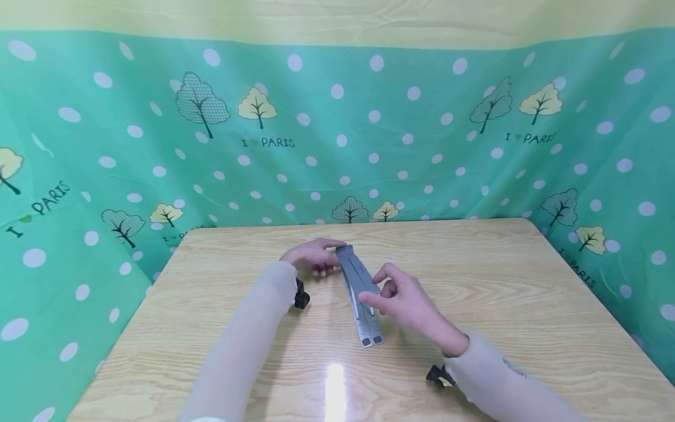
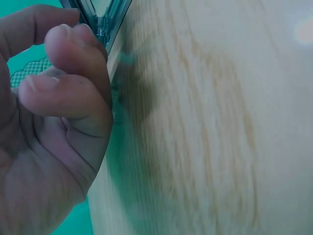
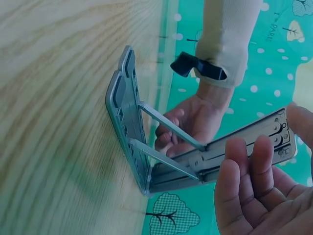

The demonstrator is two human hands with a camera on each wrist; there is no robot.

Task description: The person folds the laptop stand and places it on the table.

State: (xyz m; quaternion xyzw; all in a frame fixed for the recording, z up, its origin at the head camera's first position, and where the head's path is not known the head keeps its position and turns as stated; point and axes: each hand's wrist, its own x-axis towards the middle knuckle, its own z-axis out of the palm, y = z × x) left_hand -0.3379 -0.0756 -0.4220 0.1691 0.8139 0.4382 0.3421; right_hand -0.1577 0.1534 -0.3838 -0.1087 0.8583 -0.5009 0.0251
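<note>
Right fingers (image 1: 387,270) pinch the stand (image 1: 355,275), left fingers (image 1: 329,242) its hinge (image 1: 345,251); a slack left hold could let it skid.

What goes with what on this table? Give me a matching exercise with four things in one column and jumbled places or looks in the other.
Things
1. Folding laptop stand
2. Left hand
3. Right hand
4. Printed curtain

Places or looks
A. At the stand's raised free end
B. Green, with pale dots and trees
C. Grey, partly unfolded
D. At the stand's hinged end

Right pairs: 1-C, 2-D, 3-A, 4-B
</note>
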